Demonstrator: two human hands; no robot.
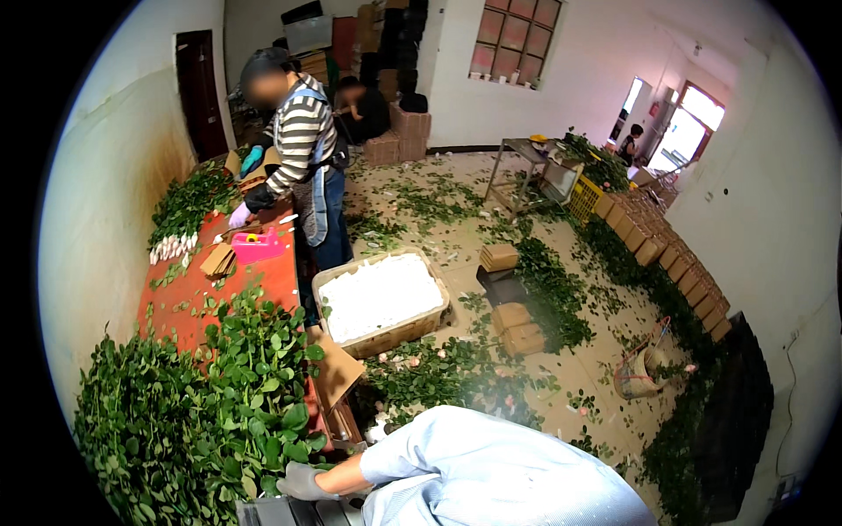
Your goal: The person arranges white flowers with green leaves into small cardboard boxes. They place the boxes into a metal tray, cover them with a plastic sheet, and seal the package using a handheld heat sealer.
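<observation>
My right hand (303,481), in a grey glove, reaches in from the lower right at the bottom edge. It is at the near end of a big heap of leafy green stems (254,386), close above dark grey flat pieces (303,512). Its fingers are turned down and mostly hidden, so I cannot make out whether they grip anything. A pale blue sleeve (491,469) covers the arm above the bare wrist. My left hand does not show.
A red-topped table (180,307) carries the stems, white-wrapped bundles (174,248), a pink tape dispenser (259,247) and cardboard pieces (218,261). Beside it stands a bin of white material (381,298). A co-worker in stripes (307,131) works farther along. Leaves litter the floor.
</observation>
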